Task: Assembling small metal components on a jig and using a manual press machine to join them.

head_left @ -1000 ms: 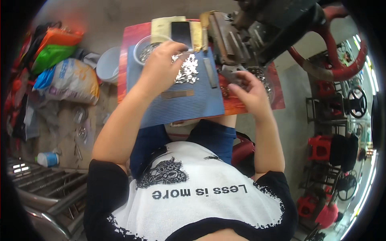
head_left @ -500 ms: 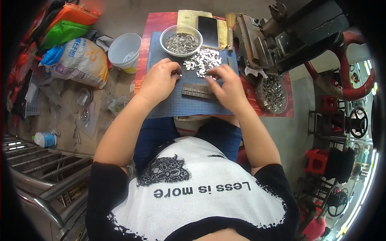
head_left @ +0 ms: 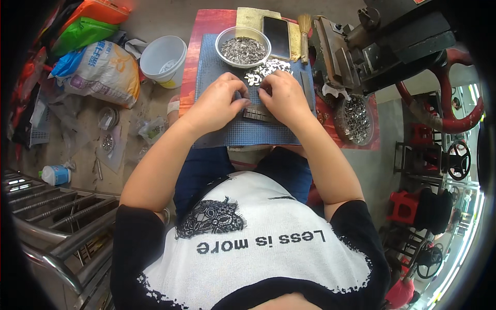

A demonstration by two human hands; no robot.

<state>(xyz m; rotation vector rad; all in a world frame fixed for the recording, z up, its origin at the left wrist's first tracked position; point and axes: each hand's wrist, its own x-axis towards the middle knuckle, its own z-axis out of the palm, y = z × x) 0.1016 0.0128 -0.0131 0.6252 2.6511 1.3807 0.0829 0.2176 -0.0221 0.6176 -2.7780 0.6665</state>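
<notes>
My left hand point(head_left: 221, 101) is curled, thumb and forefinger drawn together at the left end of a dark slotted metal block point(head_left: 257, 114). Whatever its fingertips hold is too small to make out. Above the block's right part, my right hand point(head_left: 285, 96) is bent with thumb and fingers close together, their tips near the pile; its grip is hidden. Just beyond the hands lies a pile of small shiny whitish metal pieces point(head_left: 254, 78), partly covered by the right hand. A clear round bowl point(head_left: 218, 47) full of small metal pins stands behind it. All rest on a blue mat point(head_left: 206, 62).
A phone point(head_left: 277, 37) lies on a yellow cloth beside a brush point(head_left: 304, 39). At right, a hand press point(head_left: 408, 57) stands by a tub of metal parts point(head_left: 356, 120). A white bucket point(head_left: 164, 56) and a stuffed sack point(head_left: 106, 75) are at left, a metal rack point(head_left: 57, 222) lower left.
My left hand has moved right to the block's left end. My right hand has shifted slightly up and left, covering more of the pile. The view has shifted slightly.
</notes>
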